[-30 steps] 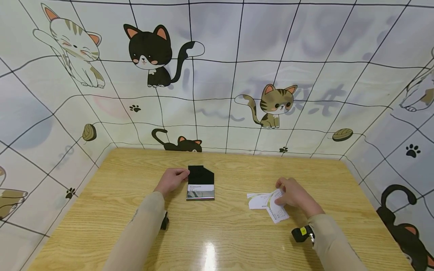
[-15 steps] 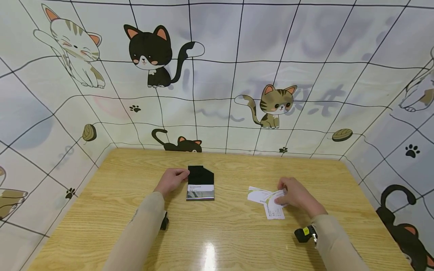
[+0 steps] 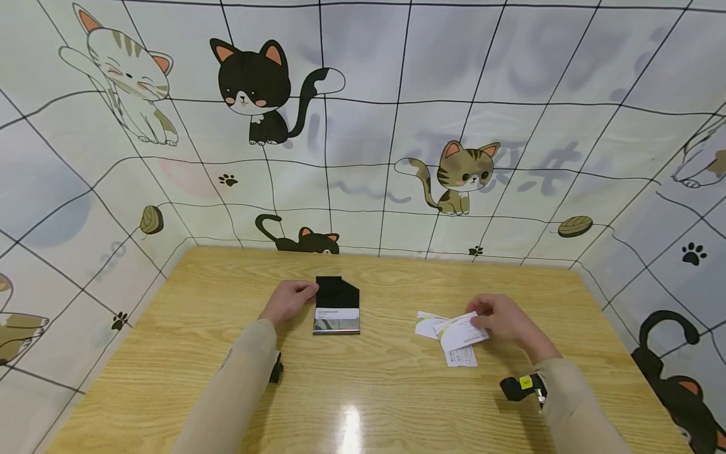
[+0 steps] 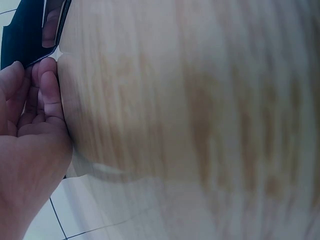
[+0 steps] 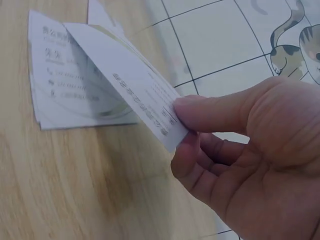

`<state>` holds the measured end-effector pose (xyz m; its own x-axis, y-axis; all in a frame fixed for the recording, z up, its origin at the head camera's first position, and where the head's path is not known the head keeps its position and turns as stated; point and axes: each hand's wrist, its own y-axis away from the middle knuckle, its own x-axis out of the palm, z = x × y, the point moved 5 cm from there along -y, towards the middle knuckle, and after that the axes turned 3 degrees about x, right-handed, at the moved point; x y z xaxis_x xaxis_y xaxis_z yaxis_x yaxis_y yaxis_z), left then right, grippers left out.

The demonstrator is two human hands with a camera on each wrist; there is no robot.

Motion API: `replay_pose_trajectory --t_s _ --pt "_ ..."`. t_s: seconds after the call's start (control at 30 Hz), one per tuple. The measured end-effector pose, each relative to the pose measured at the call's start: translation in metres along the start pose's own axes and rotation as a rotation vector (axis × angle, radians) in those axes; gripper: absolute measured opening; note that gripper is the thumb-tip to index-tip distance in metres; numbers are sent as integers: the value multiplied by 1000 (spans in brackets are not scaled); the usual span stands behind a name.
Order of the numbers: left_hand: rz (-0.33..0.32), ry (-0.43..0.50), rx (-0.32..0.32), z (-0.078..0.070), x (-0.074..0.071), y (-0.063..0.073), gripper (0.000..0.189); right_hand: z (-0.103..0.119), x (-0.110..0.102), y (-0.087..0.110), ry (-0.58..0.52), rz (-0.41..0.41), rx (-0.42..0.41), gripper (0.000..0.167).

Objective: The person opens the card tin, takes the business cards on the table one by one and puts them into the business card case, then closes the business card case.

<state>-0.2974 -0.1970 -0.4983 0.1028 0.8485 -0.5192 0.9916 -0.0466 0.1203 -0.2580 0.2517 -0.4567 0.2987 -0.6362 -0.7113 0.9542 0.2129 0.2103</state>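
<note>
One white card [image 5: 125, 72] juts from pinching right fingers [image 5: 184, 159]; left fingers [image 4: 49, 86] pinch the edge of the black holder [image 3: 337, 294].

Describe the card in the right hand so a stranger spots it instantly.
On the wooden table, loose white cards lie near the right hand. Pick the card pinched between its fingers: unlike the others, lying flat, this one is tilted up.
</note>
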Motion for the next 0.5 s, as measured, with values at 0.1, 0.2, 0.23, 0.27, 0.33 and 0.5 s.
replay_pose_trajectory --t_s 0.1,0.2,0.23,0.27,0.33,0.5 --pt "-3 -7 7 -1 0 0 29 6 0 1 -73 10 -1 10" --pt "-4 -11 6 -1 -1 0 28 12 1 -1 -130 12 -11 12" --pt "-4 -12 5 -1 -1 0 29 14 1 -1 -144 12 -18 13" --pt "-5 -13 5 -1 0 0 28 17 2 -2 -158 10 -24 13" --pt "-5 -14 5 -1 0 -1 29 21 2 -2 -181 4 -37 15" --pt "-3 -16 11 -1 0 0 29 33 5 -3 -227 -14 -76 15"
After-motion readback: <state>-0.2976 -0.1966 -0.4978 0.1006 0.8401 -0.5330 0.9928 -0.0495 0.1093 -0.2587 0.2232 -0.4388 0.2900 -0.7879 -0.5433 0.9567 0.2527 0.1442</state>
